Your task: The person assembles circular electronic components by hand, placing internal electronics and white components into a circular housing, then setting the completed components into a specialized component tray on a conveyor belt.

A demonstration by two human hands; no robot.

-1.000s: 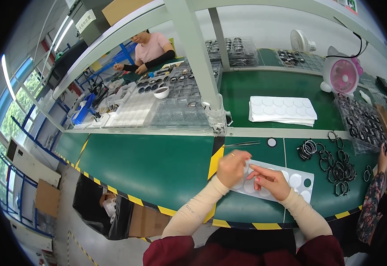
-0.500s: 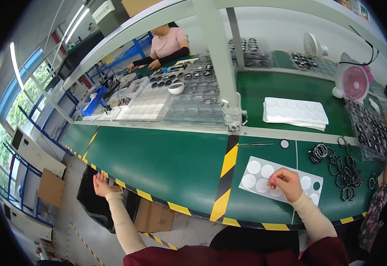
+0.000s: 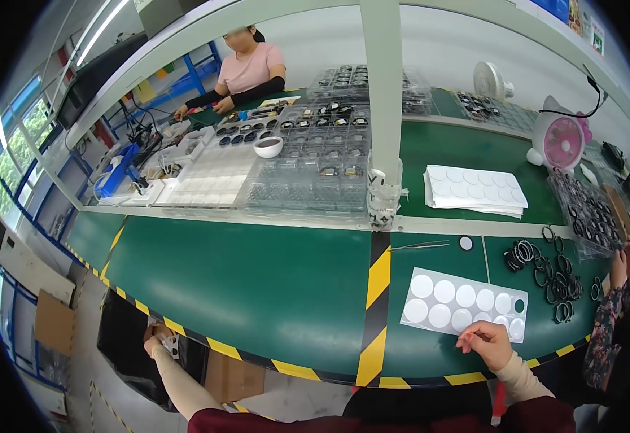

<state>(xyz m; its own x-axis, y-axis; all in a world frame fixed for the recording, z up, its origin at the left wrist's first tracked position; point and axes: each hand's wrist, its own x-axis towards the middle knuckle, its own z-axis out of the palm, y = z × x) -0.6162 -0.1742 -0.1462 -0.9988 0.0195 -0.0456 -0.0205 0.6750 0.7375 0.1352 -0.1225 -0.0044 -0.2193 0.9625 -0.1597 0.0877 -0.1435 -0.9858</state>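
Note:
My right hand (image 3: 488, 343) hovers at the near edge of a sheet of round white stickers (image 3: 463, 317), its fingers curled in a pinch. Whatever those fingertips hold, if anything, is too small to make out. One round spot near the sheet's right end shows the green table through it. Off the table's front edge at the left, my left hand (image 3: 156, 338) reaches down over a black bag (image 3: 124, 353). Some crumpled whitish material (image 3: 173, 346) is beside its fingers, which are too unclear to read.
Tweezers (image 3: 420, 246) and a small round white disc with a dark rim (image 3: 466, 243) lie behind the sheet. Several black rings (image 3: 562, 285) are heaped at the right, near another person's hand (image 3: 619, 267). A stack of sticker sheets (image 3: 475, 189) sits beyond the post (image 3: 386, 108).
My left hand has moved down and left over the black bag. My right hand has drawn back from above the stickers to the sheet's near edge. The head view has shifted.

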